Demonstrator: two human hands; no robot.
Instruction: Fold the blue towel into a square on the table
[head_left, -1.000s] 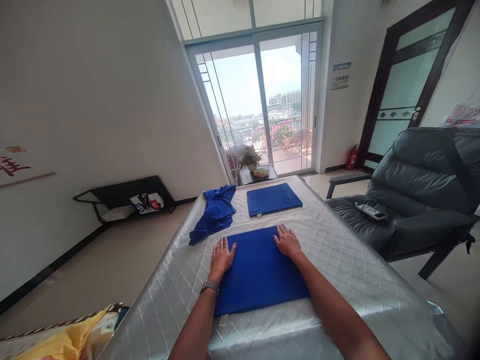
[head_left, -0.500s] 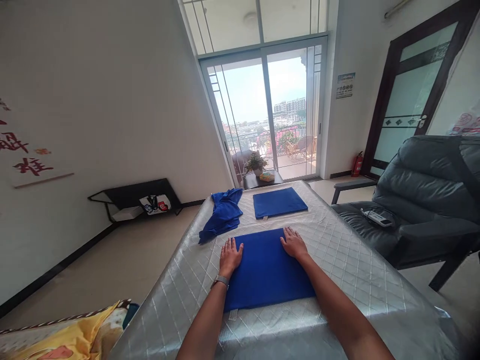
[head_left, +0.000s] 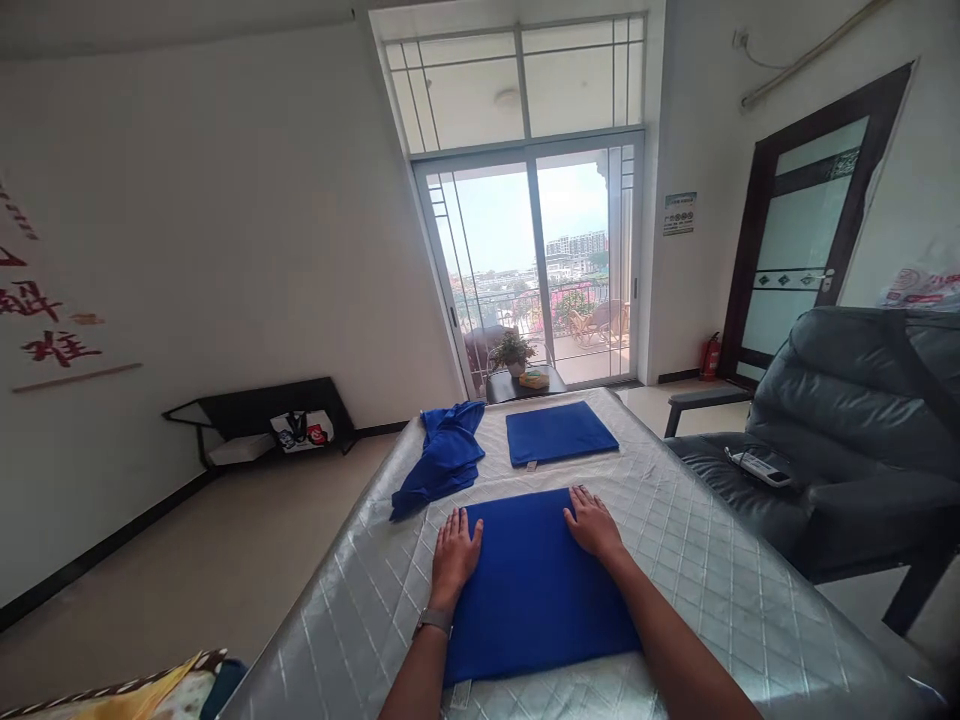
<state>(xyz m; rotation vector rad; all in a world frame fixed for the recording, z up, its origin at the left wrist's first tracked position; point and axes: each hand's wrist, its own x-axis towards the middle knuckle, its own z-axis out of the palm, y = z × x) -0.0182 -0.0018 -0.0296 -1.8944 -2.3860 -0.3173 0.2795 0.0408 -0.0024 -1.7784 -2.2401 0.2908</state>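
Note:
A blue folded garment lies flat as a neat rectangle on the quilted mattress, a white label showing at its near edge. My left hand rests on its left edge near the far corner, palm down with fingers stretched out. On the far right corner lies my right hand, also flat with fingers extended. Beyond it sits a second blue folded garment, again rectangular with a small label. To its left a crumpled blue garment lies loosely spread. Neither hand touches these two.
A dark grey recliner stands right of the mattress, with a white device on its seat. At the far end are a small table with a potted plant and sliding glass doors. A black low rack stands by the left wall.
The camera view has tilted upward, so the whole scene sits lower in the picture. Both hands stay flat on the same corners of the near folded garment.

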